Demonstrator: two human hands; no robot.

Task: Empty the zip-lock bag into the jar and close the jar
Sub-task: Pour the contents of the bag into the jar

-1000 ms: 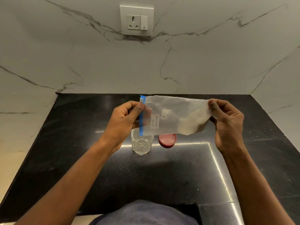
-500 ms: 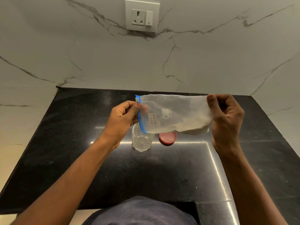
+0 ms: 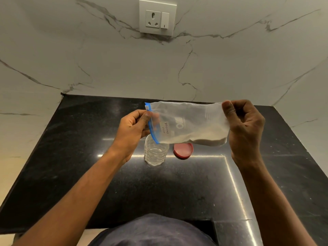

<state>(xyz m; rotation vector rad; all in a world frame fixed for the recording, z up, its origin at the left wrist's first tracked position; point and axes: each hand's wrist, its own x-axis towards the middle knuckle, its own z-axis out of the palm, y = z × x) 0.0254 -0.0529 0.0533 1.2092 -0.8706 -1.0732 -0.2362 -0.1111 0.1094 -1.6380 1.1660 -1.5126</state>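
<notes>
A clear zip-lock bag (image 3: 190, 123) with a blue zip strip hangs sideways in the air, pale powder lying along its lower edge. My left hand (image 3: 134, 128) pinches the zip end, which points left and down. My right hand (image 3: 243, 126) pinches the bag's bottom end. Directly under the zip end stands an open, dimpled glass jar (image 3: 155, 153) on the black counter (image 3: 71, 157). The jar looks empty apart from a little at its base. Its red lid (image 3: 183, 151) lies flat on the counter just right of the jar, partly hidden by the bag.
White marble walls enclose the counter at the back and on both sides. A socket with a switch (image 3: 157, 18) sits high on the back wall. The counter's front edge runs near my body, and a pale light reflection crosses the counter.
The bag has tilted so its zip end drops lower, over the jar's mouth, and the powder has slid along the lower edge toward the zip. Both hands keep their pinch.
</notes>
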